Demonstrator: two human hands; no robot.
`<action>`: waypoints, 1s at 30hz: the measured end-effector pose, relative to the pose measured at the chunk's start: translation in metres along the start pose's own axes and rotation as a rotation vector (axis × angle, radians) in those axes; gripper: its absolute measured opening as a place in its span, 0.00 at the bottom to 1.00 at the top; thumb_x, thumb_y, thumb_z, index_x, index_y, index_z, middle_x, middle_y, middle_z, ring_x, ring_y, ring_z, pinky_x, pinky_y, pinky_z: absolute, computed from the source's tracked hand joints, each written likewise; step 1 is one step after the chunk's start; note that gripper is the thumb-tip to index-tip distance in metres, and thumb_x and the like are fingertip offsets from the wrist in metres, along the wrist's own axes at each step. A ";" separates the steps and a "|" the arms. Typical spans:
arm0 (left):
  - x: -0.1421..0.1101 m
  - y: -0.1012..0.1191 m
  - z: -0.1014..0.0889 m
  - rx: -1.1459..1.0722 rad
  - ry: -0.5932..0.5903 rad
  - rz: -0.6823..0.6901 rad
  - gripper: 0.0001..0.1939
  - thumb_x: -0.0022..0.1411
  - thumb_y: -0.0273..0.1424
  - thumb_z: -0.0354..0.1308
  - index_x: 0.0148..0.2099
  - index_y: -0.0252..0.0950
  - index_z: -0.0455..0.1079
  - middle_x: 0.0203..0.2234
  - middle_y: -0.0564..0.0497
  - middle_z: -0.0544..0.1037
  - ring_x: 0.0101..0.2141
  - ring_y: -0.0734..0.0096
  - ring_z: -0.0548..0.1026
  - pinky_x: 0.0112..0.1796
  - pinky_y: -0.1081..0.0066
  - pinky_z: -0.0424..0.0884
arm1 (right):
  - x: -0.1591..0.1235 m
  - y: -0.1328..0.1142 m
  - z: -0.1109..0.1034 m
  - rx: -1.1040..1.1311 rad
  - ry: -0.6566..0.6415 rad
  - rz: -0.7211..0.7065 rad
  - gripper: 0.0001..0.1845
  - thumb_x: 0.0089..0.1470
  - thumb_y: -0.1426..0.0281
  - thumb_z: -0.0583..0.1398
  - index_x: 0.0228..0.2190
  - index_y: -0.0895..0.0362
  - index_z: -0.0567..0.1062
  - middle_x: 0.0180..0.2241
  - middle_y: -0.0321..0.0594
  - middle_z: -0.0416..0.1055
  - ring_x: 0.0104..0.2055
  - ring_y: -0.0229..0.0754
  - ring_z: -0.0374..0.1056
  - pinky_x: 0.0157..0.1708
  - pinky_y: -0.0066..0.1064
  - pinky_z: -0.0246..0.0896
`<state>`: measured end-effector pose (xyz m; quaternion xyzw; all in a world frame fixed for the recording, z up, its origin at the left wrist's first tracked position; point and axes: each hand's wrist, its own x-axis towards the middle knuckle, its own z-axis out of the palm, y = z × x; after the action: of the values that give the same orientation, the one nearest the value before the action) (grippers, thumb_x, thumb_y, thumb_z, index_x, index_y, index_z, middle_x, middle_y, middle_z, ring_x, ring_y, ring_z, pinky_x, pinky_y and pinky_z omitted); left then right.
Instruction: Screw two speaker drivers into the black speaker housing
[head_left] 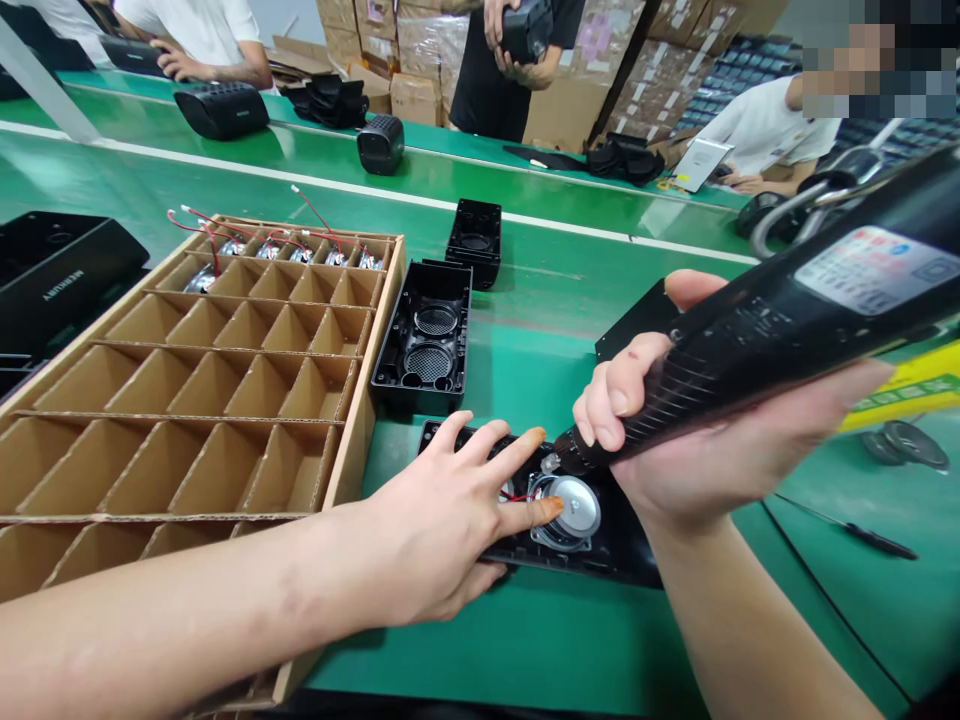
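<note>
My left hand [450, 520] lies flat on a black speaker housing [600, 560] on the green table, its fingertips pressing a round silver speaker driver [574, 510] with red wires. My right hand [697, 430] is closed around a black electric screwdriver [795, 320], tilted down to the left, with its tip at the driver's upper left rim. Just behind, a second black housing [427, 335] with two round grilles lies open side up.
A cardboard divider tray [225, 380] sits left, with several drivers and red wires in its far row. A smaller black housing [475, 240], finished speakers [221, 108] and people's hands are beyond. A yellow box [911, 385] and loose driver [904, 445] lie right.
</note>
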<state>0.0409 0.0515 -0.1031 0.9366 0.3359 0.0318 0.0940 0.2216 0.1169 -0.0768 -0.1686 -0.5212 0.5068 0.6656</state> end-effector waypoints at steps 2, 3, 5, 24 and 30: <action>0.000 0.000 0.000 0.006 0.002 -0.005 0.35 0.65 0.43 0.64 0.72 0.52 0.62 0.73 0.36 0.55 0.65 0.35 0.61 0.61 0.32 0.56 | 0.000 0.000 0.000 -0.007 -0.001 0.001 0.36 0.59 0.35 0.57 0.48 0.53 0.77 0.19 0.32 0.68 0.11 0.38 0.57 0.08 0.28 0.54; 0.000 0.000 0.000 0.008 0.003 -0.006 0.35 0.65 0.43 0.64 0.72 0.52 0.62 0.73 0.36 0.55 0.65 0.36 0.61 0.61 0.32 0.57 | 0.000 0.001 0.000 -0.009 0.003 0.001 0.36 0.59 0.35 0.57 0.48 0.53 0.77 0.19 0.31 0.68 0.11 0.38 0.57 0.08 0.28 0.54; 0.000 0.001 0.000 0.014 0.004 -0.009 0.35 0.65 0.43 0.64 0.72 0.52 0.62 0.73 0.36 0.54 0.66 0.36 0.61 0.61 0.32 0.57 | 0.000 0.002 0.001 -0.007 0.007 0.008 0.36 0.59 0.35 0.58 0.47 0.53 0.77 0.19 0.31 0.68 0.11 0.38 0.57 0.08 0.27 0.54; 0.001 0.001 -0.007 -0.031 -0.025 -0.011 0.33 0.65 0.41 0.65 0.70 0.51 0.63 0.67 0.37 0.62 0.64 0.34 0.61 0.58 0.32 0.59 | -0.014 0.009 -0.001 0.007 -0.118 0.115 0.36 0.57 0.33 0.57 0.45 0.51 0.75 0.21 0.31 0.67 0.13 0.35 0.56 0.11 0.26 0.52; 0.001 0.001 -0.007 -0.034 -0.038 -0.012 0.32 0.66 0.41 0.64 0.70 0.52 0.64 0.66 0.38 0.63 0.64 0.35 0.60 0.58 0.32 0.59 | -0.016 0.009 -0.004 0.039 -0.192 0.140 0.34 0.60 0.35 0.57 0.48 0.51 0.74 0.22 0.31 0.67 0.16 0.35 0.59 0.15 0.26 0.53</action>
<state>0.0413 0.0522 -0.0958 0.9332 0.3393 0.0193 0.1164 0.2208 0.1085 -0.0936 -0.1423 -0.5597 0.5758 0.5788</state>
